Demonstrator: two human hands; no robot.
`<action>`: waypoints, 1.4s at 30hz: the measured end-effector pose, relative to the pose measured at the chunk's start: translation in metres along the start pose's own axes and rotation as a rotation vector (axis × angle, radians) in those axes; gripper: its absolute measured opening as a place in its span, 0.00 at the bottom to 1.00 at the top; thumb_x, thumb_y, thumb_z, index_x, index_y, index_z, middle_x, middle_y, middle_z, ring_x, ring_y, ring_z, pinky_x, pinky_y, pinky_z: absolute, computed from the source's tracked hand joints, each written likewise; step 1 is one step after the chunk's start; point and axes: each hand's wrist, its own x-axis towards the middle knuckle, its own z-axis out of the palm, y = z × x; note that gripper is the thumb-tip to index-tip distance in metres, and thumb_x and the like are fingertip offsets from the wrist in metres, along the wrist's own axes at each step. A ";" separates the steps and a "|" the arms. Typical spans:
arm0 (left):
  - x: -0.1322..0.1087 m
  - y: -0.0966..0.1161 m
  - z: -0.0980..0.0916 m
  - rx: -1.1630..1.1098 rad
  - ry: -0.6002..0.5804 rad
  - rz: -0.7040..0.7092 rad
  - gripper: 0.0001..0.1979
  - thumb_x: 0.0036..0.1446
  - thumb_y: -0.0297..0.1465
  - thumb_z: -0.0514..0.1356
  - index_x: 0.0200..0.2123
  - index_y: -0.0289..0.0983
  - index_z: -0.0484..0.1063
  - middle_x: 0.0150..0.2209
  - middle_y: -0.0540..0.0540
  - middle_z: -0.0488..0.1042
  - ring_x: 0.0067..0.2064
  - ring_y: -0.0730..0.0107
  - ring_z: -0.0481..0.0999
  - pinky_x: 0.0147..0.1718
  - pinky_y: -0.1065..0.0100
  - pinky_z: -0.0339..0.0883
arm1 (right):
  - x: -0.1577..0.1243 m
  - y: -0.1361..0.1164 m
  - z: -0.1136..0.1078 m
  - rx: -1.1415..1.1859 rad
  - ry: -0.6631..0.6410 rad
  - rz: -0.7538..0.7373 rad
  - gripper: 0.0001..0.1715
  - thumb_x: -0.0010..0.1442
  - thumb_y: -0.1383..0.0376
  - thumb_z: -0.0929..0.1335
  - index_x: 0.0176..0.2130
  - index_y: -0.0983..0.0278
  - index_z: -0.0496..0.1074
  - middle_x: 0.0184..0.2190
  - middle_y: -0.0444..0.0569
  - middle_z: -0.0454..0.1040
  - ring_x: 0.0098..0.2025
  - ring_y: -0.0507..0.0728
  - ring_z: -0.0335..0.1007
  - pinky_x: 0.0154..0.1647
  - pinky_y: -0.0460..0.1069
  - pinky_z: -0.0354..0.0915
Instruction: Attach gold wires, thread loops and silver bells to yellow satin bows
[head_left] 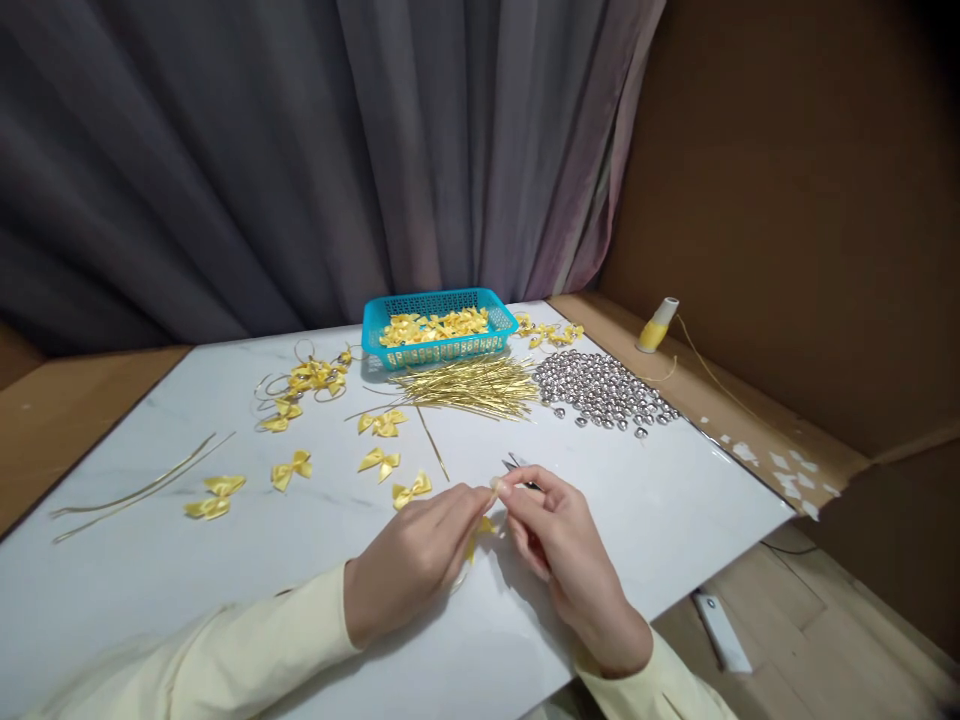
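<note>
My left hand (427, 545) and my right hand (559, 540) meet over the front of the white table, fingertips touching. Both are closed in a pinch, and what lies between the fingertips is too small to make out. Just below them a yellow ribbon bow (484, 530) shows partly, half hidden by my left hand; whether it hangs or lies on the table I cannot tell. A bit of pale cord (459, 578) curves out under my left hand. Scissors (514, 462) lie behind my right hand, mostly covered. Another yellow bow (412, 489) rests by my left knuckles.
A blue basket (375, 345) holds many yellow bows. Before it lie a bundle of gold cords (480, 385) and a pile of silver bells or beads (600, 390). Bows with looped cords (315, 378) sit left. A thread spool (658, 325) stands on cardboard at right.
</note>
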 end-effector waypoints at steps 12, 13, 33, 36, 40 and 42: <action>0.003 -0.001 -0.008 0.309 0.133 0.321 0.14 0.61 0.22 0.45 0.47 0.24 0.62 0.25 0.42 0.74 0.28 0.65 0.75 0.22 0.69 0.69 | 0.009 0.009 -0.002 0.660 -0.363 0.367 0.13 0.49 0.67 0.71 0.24 0.66 0.62 0.08 0.31 0.51 0.10 0.42 0.32 0.08 0.37 0.40; 0.003 -0.001 -0.008 0.308 0.130 0.327 0.14 0.61 0.22 0.45 0.48 0.23 0.62 0.25 0.41 0.74 0.28 0.65 0.75 0.22 0.68 0.69 | 0.009 0.011 -0.003 0.680 -0.379 0.367 0.12 0.49 0.68 0.71 0.24 0.66 0.63 0.08 0.31 0.52 0.10 0.42 0.33 0.08 0.37 0.40; 0.000 0.014 -0.005 -0.116 0.037 -0.057 0.07 0.60 0.20 0.48 0.38 0.34 0.64 0.29 0.47 0.71 0.29 0.72 0.72 0.30 0.72 0.67 | 0.010 0.012 -0.005 0.480 -0.379 0.196 0.12 0.50 0.65 0.70 0.23 0.63 0.63 0.08 0.30 0.45 0.09 0.43 0.30 0.08 0.41 0.38; 0.002 0.014 -0.008 -0.119 0.041 -0.069 0.08 0.60 0.20 0.49 0.41 0.33 0.64 0.31 0.46 0.72 0.32 0.72 0.73 0.33 0.72 0.67 | 0.011 0.012 -0.007 0.483 -0.341 0.190 0.11 0.51 0.65 0.70 0.23 0.63 0.64 0.07 0.31 0.45 0.09 0.43 0.30 0.09 0.41 0.37; 0.003 0.014 -0.009 -0.152 0.031 -0.074 0.09 0.61 0.21 0.48 0.42 0.33 0.64 0.33 0.46 0.73 0.34 0.72 0.74 0.34 0.73 0.67 | 0.010 0.009 -0.009 0.475 -0.326 0.217 0.08 0.51 0.65 0.70 0.26 0.64 0.68 0.06 0.31 0.46 0.09 0.43 0.30 0.09 0.42 0.35; 0.003 0.015 -0.009 -0.186 0.012 -0.101 0.09 0.61 0.21 0.48 0.40 0.33 0.65 0.32 0.46 0.73 0.34 0.72 0.74 0.34 0.73 0.66 | 0.009 0.007 -0.010 0.457 -0.316 0.220 0.08 0.51 0.64 0.70 0.26 0.64 0.68 0.06 0.31 0.46 0.09 0.43 0.31 0.09 0.42 0.35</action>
